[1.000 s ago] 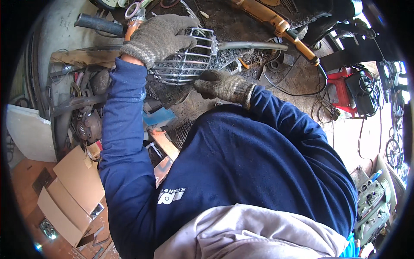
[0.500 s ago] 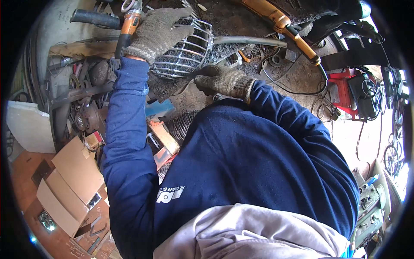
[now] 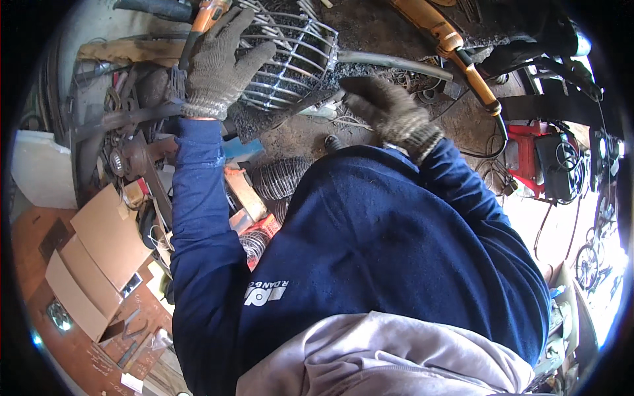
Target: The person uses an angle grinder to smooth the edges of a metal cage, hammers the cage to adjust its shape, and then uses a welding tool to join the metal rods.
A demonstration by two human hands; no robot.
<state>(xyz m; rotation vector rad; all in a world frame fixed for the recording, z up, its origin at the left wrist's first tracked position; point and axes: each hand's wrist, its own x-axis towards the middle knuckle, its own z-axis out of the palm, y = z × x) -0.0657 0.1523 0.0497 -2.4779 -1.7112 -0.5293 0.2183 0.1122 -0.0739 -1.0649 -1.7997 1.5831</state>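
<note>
A cage-like basket of welded metal rods (image 3: 296,74) lies at the top centre, on a dark, grit-covered plate (image 3: 254,122). A grey metal bar (image 3: 396,63) runs rightward from the basket. My left hand (image 3: 218,72), in a knitted work glove, lies along the basket's left side with its fingers apart. Next to those fingers is an orange angle grinder (image 3: 209,14) with a black side handle (image 3: 155,8). My right hand (image 3: 389,111), gloved too, is right of the basket, just below the bar; its fingers stretch leftward and I see nothing in them.
A larger yellow-orange power tool (image 3: 441,34) with a cord lies at the upper right. Beyond it stands a red and black machine (image 3: 528,155). Coiled wire or springs (image 3: 281,177) lie near my body. A cardboard box (image 3: 109,237) and scrap metal are at left.
My left hand has shifted down and left, its fingers turning upward. My right hand has moved right, away from the plate's edge. The whole view has shifted slightly.
</note>
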